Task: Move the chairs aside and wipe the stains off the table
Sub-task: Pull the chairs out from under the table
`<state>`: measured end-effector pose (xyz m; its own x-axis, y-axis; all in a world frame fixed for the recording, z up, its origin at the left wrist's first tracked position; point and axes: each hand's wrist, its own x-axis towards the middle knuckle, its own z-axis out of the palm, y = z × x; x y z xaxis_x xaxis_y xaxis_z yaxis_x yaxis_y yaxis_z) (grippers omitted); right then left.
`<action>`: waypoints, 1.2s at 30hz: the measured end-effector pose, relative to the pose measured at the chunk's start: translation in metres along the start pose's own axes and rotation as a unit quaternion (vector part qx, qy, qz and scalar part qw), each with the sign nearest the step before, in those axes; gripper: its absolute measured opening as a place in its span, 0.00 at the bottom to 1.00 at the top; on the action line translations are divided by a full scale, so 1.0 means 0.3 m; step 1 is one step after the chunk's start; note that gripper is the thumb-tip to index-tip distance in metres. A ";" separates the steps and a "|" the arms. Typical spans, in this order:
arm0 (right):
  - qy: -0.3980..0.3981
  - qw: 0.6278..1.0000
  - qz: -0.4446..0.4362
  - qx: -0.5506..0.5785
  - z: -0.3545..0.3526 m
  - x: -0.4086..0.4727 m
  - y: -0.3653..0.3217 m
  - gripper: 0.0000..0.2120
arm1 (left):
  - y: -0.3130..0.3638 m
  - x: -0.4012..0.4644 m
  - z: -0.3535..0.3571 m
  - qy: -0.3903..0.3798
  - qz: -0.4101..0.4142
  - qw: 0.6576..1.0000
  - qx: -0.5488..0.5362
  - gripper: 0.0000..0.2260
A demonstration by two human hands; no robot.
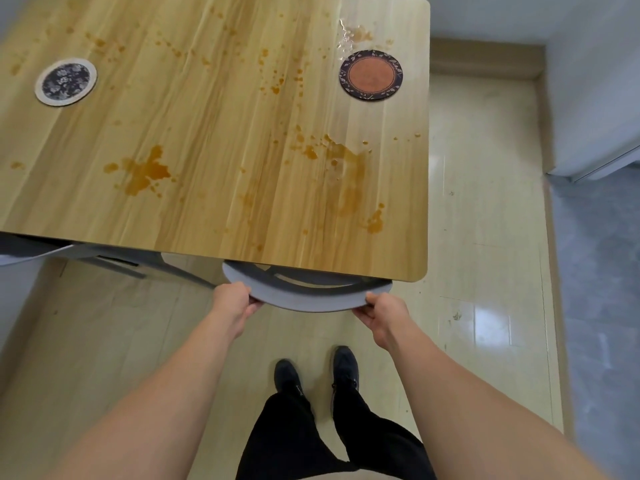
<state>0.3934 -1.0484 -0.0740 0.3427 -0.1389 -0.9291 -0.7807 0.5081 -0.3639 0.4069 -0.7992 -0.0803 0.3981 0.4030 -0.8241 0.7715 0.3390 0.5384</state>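
Stained table (214, 133) ahead, I grip the chair (304, 299) back's stiff rim (probably light) with left hand (232, 299) and right hand (384, 315).

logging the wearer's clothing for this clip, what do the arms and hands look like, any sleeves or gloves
Both arms are bare right up to the bottom edge of the frame, with no sleeves in view. The left hand and right hand wear no gloves, and no rings, watch or bracelets show. Lower down, black trousers and black shoes are visible.
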 end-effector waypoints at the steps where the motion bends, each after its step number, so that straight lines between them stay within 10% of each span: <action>1: 0.007 1.000 0.006 0.002 0.006 -0.001 0.000 0.14 | 0.009 -0.007 -0.003 -0.008 -0.008 1.000 0.008 0.13; 17: -0.033 0.981 0.079 -0.177 0.590 -0.326 0.317 0.23 | 0.208 -0.039 -0.473 -0.051 0.113 0.946 0.298 0.05; 27: -0.091 0.965 0.073 -0.237 1.214 -0.561 0.674 0.24 | 0.424 0.158 -1.278 0.033 0.039 0.996 0.075 0.18; 36: -0.083 0.958 0.091 -0.258 1.635 -0.472 0.762 0.24 | 0.636 0.383 -1.471 0.030 0.032 0.999 0.025 0.18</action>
<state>0.4227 -0.4958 0.0067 0.2206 0.0715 -0.9727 -0.9754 0.0180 -0.2199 0.3807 -0.3133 0.0054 0.4176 0.4735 -0.7755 0.7698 0.2691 0.5788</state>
